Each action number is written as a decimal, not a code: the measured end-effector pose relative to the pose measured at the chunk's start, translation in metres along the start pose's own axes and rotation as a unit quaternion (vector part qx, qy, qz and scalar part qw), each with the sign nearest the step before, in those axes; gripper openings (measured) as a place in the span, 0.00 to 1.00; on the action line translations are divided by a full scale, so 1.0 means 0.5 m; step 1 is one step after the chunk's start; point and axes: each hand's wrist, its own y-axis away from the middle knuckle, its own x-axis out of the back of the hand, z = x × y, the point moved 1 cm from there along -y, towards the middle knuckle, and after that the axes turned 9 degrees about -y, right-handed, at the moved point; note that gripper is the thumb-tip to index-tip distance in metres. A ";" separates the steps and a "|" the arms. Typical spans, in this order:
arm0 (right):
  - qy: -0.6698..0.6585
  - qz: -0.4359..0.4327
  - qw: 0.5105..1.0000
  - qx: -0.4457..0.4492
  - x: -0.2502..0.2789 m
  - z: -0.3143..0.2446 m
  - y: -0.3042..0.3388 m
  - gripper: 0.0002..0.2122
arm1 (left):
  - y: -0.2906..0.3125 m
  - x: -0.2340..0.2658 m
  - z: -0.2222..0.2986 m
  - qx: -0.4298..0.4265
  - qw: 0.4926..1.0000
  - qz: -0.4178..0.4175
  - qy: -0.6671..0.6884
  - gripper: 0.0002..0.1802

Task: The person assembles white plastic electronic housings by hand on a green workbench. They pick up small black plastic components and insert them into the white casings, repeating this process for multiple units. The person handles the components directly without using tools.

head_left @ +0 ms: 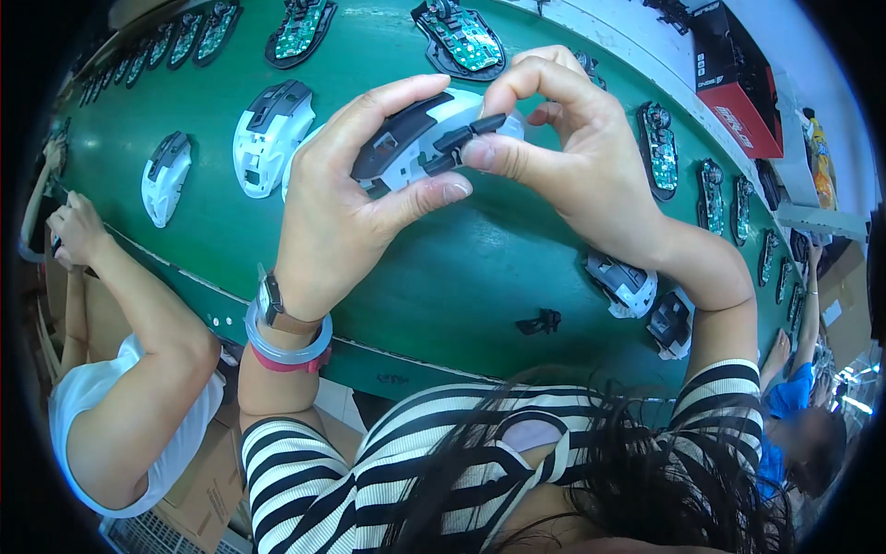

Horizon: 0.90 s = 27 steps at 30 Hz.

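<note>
My left hand [334, 189] is closed around a white and black computer mouse shell [397, 138], thumb along its near side and fingers over the far side. My right hand [595, 138] pinches a slim black plastic side-button piece [469, 132] between thumb and forefinger. That piece lies against the shell's side; whether it is seated there I cannot tell. To the left, two similar shells, one larger-looking [272, 138] and one further off [167, 180], rest on the green table. Below my right forearm lie two more shells [623, 282] [672, 323].
Mouse bases with green circuit boards [466, 42] stand in rows along the far side and right of the green table [415, 286]. A small black part [540, 321] lies near the front edge. A black and red box [734, 83] is at the back right. Co-workers sit on both sides.
</note>
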 end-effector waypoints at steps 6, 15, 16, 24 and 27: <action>-0.021 -0.029 0.999 -0.015 0.002 0.010 0.003 0.12 | 0.005 0.005 0.005 0.033 0.998 -0.048 0.010 0.36; -0.121 -0.118 0.980 -0.104 -0.003 -0.006 -0.004 0.27 | 0.008 0.004 0.013 0.007 0.996 0.040 0.076 0.46; -0.111 -0.102 0.988 -0.032 -0.003 0.001 -0.005 0.25 | 0.009 0.006 0.014 0.022 0.994 0.045 0.097 0.47; 0.005 -0.067 0.996 0.054 -0.017 -0.023 0.018 0.29 | 0.009 0.003 0.013 -0.041 0.991 0.077 0.097 0.47; 0.058 -0.041 0.996 0.048 -0.018 -0.020 0.043 0.28 | 0.011 -0.013 0.012 -0.010 0.981 0.030 0.190 0.44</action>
